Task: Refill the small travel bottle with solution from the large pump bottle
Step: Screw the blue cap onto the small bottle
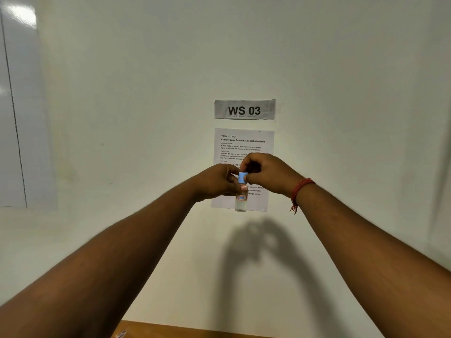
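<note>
A small clear travel bottle with a red-and-blue label hangs upright in the air in front of the wall. My left hand grips its upper body, thumb across the front. Its light blue cap sits on top, pinched between the fingers of my right hand. Whitish liquid shows in the lower part of the bottle. The large pump bottle is not in view.
A white wall fills the view, with a "WS 03" sign and a printed task sheet behind my hands. A strip of wooden tabletop shows at the bottom edge. A glossy panel stands at the far left.
</note>
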